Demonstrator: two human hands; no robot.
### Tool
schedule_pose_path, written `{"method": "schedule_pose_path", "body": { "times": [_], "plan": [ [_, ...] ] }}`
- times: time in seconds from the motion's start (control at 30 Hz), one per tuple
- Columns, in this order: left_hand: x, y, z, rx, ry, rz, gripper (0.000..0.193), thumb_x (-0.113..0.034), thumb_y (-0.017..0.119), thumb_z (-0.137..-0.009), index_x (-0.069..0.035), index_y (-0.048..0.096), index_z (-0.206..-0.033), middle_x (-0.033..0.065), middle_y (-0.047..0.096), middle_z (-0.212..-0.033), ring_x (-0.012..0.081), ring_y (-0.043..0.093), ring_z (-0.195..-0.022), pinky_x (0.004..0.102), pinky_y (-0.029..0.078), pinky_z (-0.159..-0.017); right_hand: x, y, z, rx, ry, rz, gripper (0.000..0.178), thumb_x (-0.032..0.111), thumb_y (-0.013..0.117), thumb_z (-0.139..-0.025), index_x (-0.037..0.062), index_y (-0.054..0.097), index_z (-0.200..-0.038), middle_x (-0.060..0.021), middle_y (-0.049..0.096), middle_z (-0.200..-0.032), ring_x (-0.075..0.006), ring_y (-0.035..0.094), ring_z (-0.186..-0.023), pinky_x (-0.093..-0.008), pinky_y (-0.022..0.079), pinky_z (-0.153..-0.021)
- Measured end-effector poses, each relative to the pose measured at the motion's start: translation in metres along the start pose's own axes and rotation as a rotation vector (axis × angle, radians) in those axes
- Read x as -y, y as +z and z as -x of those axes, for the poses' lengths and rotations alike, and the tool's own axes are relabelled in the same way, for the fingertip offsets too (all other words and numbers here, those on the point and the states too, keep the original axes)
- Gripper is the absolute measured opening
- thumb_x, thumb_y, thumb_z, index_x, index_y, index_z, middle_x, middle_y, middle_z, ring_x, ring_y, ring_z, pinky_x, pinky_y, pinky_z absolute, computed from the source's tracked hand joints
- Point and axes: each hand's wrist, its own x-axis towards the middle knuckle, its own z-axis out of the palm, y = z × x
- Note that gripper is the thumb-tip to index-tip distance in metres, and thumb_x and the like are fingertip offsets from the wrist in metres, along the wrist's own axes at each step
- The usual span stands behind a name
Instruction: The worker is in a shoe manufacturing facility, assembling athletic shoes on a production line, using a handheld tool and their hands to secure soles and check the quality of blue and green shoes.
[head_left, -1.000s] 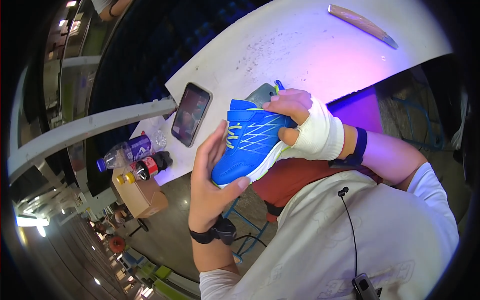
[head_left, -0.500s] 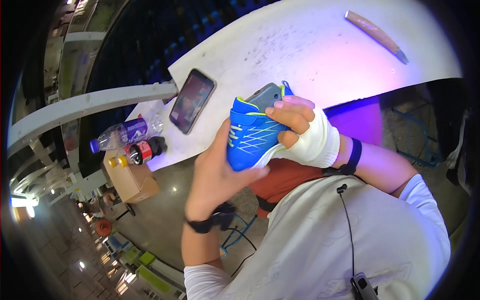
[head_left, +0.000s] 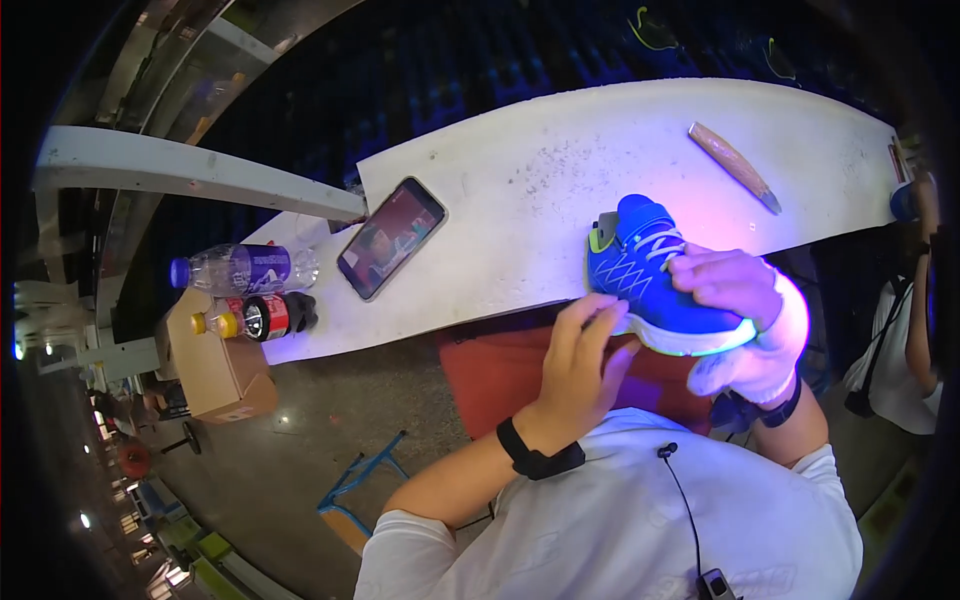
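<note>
White short-sleeved shirt (head_left: 620, 530), dark wristbands (head_left: 535, 458), white glove (head_left: 785, 345) on right hand (head_left: 745, 310), black cable (head_left: 690, 500)

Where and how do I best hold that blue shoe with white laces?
Probably the toe end, coming from the person's right: the blue shoe with white laces points that way. The right hand can put fingers over the rounded top, thumb under the white sole. The collar end has a grey object inside.
</note>
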Motion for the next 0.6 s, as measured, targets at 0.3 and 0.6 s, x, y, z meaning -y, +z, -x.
{"method": "schedule_pose_path", "body": {
  "times": [0.3,0.6],
  "plan": [
    [-0.014,0.004,-0.021,-0.162,-0.064,0.353,0.046,-0.018,0.094,-0.078,-0.004,0.059,-0.104,0.013,0.059,-0.1,0.0307,0.06,-0.088,0.0401,0.052,-0.077,0.012,0.008,-0.015,0.012,0.009,0.119,0.068,0.037,0.097,-0.07,0.0001,0.068,-0.119,-0.0174,0.075,-0.114,-0.0347,0.074,-0.105,-0.0483,0.058,-0.101],
    [-0.022,0.005,-0.025,-0.181,0.021,0.441,0.041,-0.001,0.09,-0.075,-0.006,0.057,-0.099,0.0119,0.057,-0.096,0.0272,0.058,-0.084,0.0379,0.048,-0.075,0.005,0.005,-0.014,0.073,0.037,0.023,0.067,0.04,0.097,-0.068,0.0033,0.069,-0.117,-0.0142,0.076,-0.115,-0.0327,0.075,-0.107,-0.0447,0.058,-0.099]
  ]
}}
